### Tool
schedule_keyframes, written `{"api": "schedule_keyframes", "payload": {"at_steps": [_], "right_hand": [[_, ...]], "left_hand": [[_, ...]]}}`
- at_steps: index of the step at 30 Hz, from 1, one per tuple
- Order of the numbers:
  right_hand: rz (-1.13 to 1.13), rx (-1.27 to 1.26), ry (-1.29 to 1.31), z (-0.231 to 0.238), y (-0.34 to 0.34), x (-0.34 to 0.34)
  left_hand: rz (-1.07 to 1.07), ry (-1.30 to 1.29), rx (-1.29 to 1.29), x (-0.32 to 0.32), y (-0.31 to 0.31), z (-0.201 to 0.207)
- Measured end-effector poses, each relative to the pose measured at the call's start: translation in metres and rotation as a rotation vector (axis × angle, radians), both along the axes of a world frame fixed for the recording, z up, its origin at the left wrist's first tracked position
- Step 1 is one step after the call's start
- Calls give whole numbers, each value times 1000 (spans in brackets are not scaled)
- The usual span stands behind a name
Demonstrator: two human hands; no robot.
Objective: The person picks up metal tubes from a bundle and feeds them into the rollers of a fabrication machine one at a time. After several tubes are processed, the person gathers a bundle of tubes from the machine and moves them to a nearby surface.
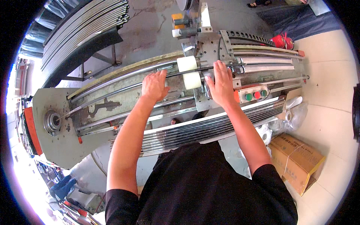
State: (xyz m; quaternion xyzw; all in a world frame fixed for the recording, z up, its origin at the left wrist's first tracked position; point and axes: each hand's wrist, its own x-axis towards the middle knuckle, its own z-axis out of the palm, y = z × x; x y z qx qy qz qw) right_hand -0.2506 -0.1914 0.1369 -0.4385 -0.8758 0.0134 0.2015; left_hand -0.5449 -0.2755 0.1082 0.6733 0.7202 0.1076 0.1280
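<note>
Workshop, long worn metal machine, push-button control box, stacked metal rods, cardboard carton

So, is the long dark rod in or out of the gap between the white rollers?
In. The dark rod passes between the upper white roller and the lower white roller, showing on both sides.
</note>
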Motion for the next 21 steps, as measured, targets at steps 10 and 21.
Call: {"api": "schedule_keyframes", "payload": {"at_steps": [10, 21], "right_hand": [[-16, 5, -184, -2, 9, -4], [-64, 25, -162, -5, 13, -3]], "left_hand": [[114, 27, -1, -104, -63, -32], [432, 188, -544, -265, -132, -38]]}}
